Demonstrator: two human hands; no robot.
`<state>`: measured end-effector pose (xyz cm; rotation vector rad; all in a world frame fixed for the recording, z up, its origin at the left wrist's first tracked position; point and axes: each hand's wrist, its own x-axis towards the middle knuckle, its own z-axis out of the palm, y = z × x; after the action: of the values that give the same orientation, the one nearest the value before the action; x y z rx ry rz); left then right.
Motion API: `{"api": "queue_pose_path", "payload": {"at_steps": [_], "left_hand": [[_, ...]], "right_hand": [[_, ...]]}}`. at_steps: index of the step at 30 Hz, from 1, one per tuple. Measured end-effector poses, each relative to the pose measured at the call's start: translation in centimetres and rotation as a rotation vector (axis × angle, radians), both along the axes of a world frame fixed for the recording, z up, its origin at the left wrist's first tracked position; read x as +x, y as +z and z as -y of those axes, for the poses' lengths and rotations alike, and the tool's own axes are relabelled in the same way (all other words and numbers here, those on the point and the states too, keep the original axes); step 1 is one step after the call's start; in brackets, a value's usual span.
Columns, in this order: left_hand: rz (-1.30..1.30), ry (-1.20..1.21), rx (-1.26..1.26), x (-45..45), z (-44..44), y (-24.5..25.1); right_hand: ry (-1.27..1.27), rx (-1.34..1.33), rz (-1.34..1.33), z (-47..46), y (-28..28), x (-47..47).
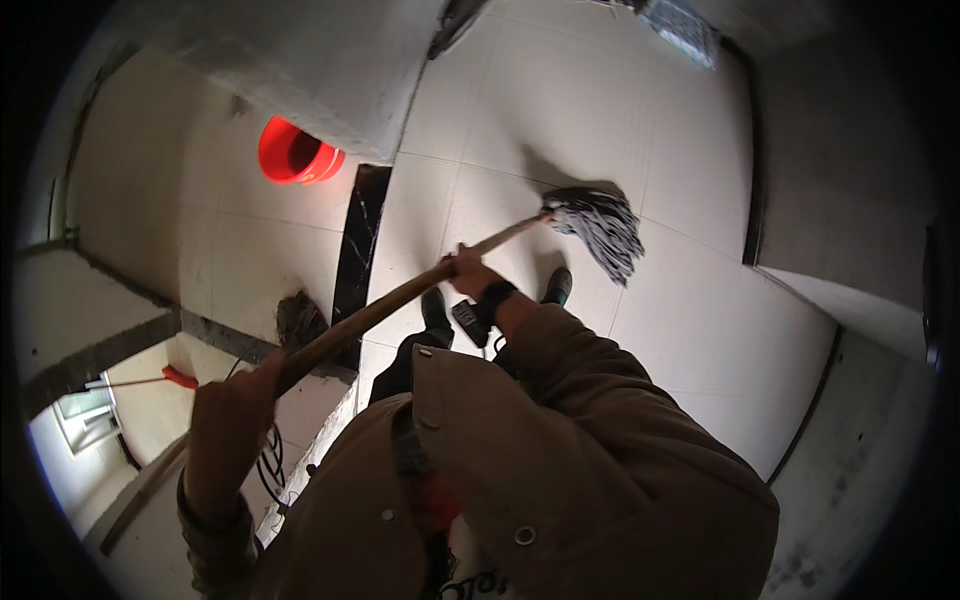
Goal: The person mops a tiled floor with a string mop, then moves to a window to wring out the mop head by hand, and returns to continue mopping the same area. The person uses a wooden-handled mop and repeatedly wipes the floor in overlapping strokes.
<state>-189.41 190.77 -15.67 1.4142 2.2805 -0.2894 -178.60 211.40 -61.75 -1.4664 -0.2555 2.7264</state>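
A string mop with a long wooden handle [375,315] slants across the view, held in both hands. My left hand [232,427] grips the handle's upper end at the lower left. Farther down the shaft, my right hand [472,271] is closed round it, with a black band on the wrist. The mop's grey, stringy head [600,225] lies spread on the pale tiled floor [540,97], beyond my feet. A small dark device bearing writing [471,324] is beside my right wrist.
Left of a dark stone threshold [355,251] stands a red bucket [300,154]. A dark bristly bundle [300,319] lies below it. Farther left is a red-headed broom [180,376]. Black cable [271,465] hangs or lies near my left forearm. Walls border the floor on both sides.
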Motion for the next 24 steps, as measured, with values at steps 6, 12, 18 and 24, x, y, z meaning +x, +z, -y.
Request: {"api": "queue_pose_path", "payload": {"at_steps": [6,12,18,24], "left_hand": [[-0.025,0.385,-0.291,0.1,10.4,6.7],[0.133,0.795,-0.265,5.1,13.0,7.8],[0.379,0.857,-0.234,4.6,17.1,7.8],[0.870,1.058,-0.242,5.8,14.1,6.1]], "right_hand": [[0.250,-0.176,0.014,14.7,1.9,-14.2],[1.234,1.146,-0.575,22.9,-3.1,-16.0],[1.281,1.257,-0.441,21.5,-0.5,-9.6],[1.372,1.580,-0.518,12.9,3.6,2.0]]}}
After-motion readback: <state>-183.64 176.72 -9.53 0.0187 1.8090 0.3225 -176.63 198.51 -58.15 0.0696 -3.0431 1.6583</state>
